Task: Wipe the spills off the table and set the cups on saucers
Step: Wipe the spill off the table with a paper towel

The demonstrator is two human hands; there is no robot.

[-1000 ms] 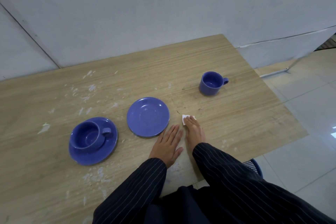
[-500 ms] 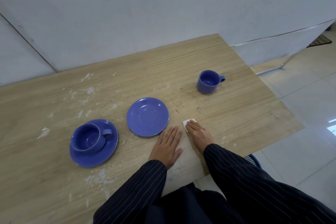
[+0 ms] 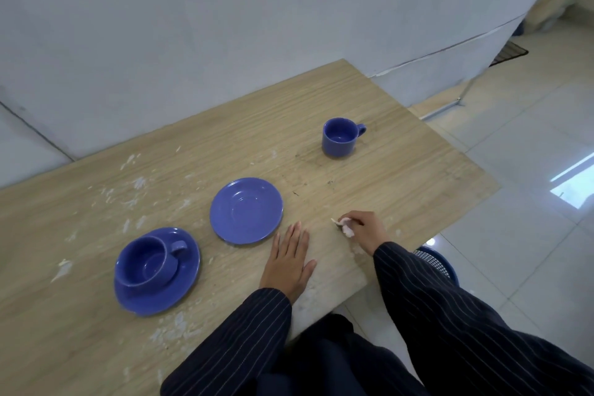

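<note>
Pale wall (image 3: 225, 26) stands behind your table (image 3: 401, 190), with tiled floor (image 3: 530, 170) off to your right hand's side. Whitish flecks and smears mark the wood, mostly beyond and to the left of your left hand, with a few faint dark marks ahead of your right.

By size: the full saucer (image 3: 180, 286) lies well left of your left hand and carries a cup (image 3: 144, 262). An empty saucer (image 3: 246, 210) sits just ahead of your left fingertips, slightly left. A second cup (image 3: 340, 137) stands bare on the wood, well ahead of your right hand, handle pointing right.

You look to be mid-wipe, so the spills come first and the loose cup waits. Next, I'd judge, you carry the wad across to the flecks left of the empty saucer, then lift that far cup onto it.

Your left hand (image 3: 289, 262) lies flat, palm down, fingers together and straight, bracing on the table. Your right hand (image 3: 364, 230) is curled, fingertips pinching a small white tissue (image 3: 346, 228) against the wood near the front edge.
</note>
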